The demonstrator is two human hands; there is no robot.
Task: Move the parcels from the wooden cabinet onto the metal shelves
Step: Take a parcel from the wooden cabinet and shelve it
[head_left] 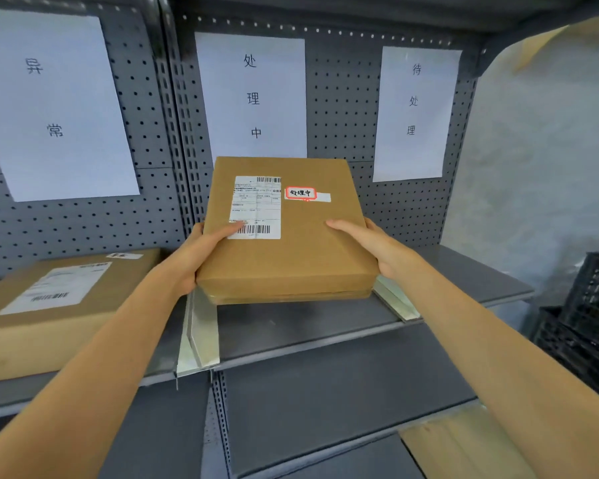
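Your fingers are mostly hidden under and behind the parcel (284, 233), so only your thumbs show on its top face; beneath it lies what looks like a second flat box (291, 298), though only a thin front edge peeks out and you cannot tell more. Your left hand (201, 252) grips the parcel's left edge with the thumb lying across the shipping label (255, 207), and your right hand (370, 245) grips the right edge the same way. The parcel is a flat brown cardboard box bearing a white barcode label and a small red-bordered sticker (301, 193) reading 处理中. It sits over the metal shelf (301, 326), between two pale metal dividers (201, 326), under the middle paper sign (253, 96). Three paper signs hang on the grey pegboard (343, 98); the left sign (54, 102) is cut off by the frame edge. One more labelled cardboard parcel (49, 302), blurred and partly cropped, lies on the shelf to the left. A dark plastic crate (588, 323) stands at the right edge.
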